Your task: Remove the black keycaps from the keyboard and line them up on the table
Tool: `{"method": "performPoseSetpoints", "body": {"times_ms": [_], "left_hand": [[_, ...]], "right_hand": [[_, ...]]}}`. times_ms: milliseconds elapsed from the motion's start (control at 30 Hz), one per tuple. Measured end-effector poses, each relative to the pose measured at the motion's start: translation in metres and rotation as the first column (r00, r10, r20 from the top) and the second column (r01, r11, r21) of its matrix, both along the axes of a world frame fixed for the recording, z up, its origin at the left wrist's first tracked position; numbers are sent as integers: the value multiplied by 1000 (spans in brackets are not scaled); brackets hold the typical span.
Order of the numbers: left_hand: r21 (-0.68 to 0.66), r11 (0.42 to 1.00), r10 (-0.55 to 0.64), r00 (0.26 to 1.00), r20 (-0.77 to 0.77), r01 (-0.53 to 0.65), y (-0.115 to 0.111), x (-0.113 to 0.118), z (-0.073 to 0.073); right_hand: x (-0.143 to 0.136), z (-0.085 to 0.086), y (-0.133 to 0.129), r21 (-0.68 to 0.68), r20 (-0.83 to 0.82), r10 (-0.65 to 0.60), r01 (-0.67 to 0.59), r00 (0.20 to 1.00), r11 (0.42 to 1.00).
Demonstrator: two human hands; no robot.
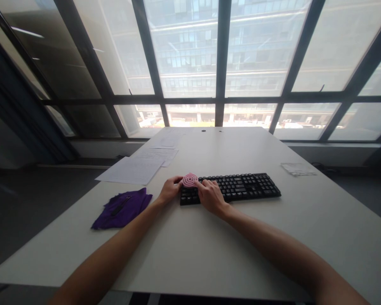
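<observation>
A round pink pad (189,180) with concentric raised rings rests over the left end of a black keyboard (238,186). My left hand (170,189) pinches the pad's left edge between thumb and fingers. From the other side, my right hand (211,195) has its fingers curled, with fingertips against the pad's right edge and the hand over the keys. The keys beneath the pad and my hands are hidden. Left of my left hand lies a folded purple cloth (133,209), with a slim dark tool (121,205) on top of it.
Sheets of white paper (131,169) lie along the left side of the white table (190,254). A flat, clear plastic packet (297,169) is near the right edge. Large windows (190,51) rise beyond the far end, and a dark curtain (15,93) hangs at left.
</observation>
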State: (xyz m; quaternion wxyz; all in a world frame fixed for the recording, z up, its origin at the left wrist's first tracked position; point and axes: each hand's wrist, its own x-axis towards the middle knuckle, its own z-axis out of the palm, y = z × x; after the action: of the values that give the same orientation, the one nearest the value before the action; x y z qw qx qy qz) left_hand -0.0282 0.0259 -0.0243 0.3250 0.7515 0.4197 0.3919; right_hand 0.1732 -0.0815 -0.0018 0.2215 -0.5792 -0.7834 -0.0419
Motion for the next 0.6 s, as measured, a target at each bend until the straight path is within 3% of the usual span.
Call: {"method": "performPoseSetpoints", "body": {"times_ms": [133,433,600], "left_hand": [[-2,1000,28,1000,0,-28,2,0,-3],[-7,1000,-20,1000,9,20,-1,0,-1],[-7,1000,-8,1000,-3,8,1,0,-2]], "right_hand": [[1,0,1,6,-12,-63,64,998,998],[1,1,-1,10,16,40,-40,999,999],[1,-1,0,2,16,-9,9,1000,1000]]}}
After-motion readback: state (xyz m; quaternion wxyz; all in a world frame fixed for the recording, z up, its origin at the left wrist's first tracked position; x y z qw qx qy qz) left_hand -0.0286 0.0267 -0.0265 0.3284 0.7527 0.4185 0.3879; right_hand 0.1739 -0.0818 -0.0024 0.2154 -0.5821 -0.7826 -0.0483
